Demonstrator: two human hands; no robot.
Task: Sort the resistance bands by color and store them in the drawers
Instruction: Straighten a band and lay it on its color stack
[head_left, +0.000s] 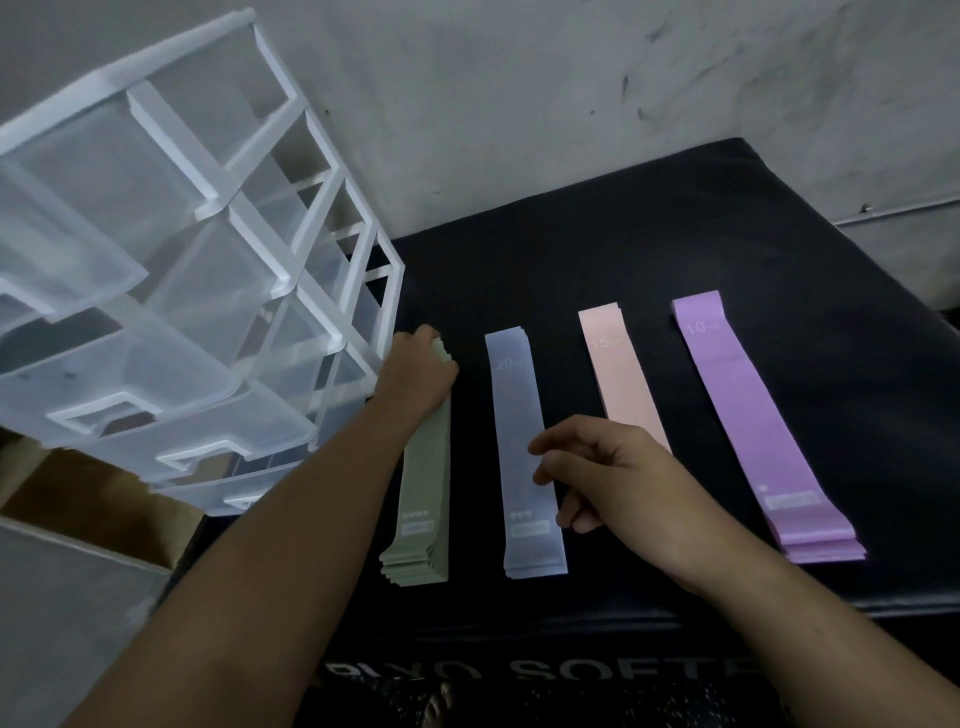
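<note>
Four stacks of flat resistance bands lie side by side on a black mat (675, 249): green bands (423, 493), blue-grey bands (519, 415), peach bands (615, 374) and purple bands (743, 415). My left hand (415, 371) grips the far end of the green stack, fingers curled over it. My right hand (613, 473) hovers over the near half of the blue-grey and peach stacks with loosely bent fingers, holding nothing. To the left stands a white-framed drawer unit (218, 270) with clear plastic drawers, several of them pulled out.
A rough grey wall (571, 104) runs behind the mat. A brown cardboard box (88, 499) sits on the floor beneath the pulled-out drawers. The mat's front edge carries white lettering (597, 670). A bare foot (439, 704) shows at the bottom.
</note>
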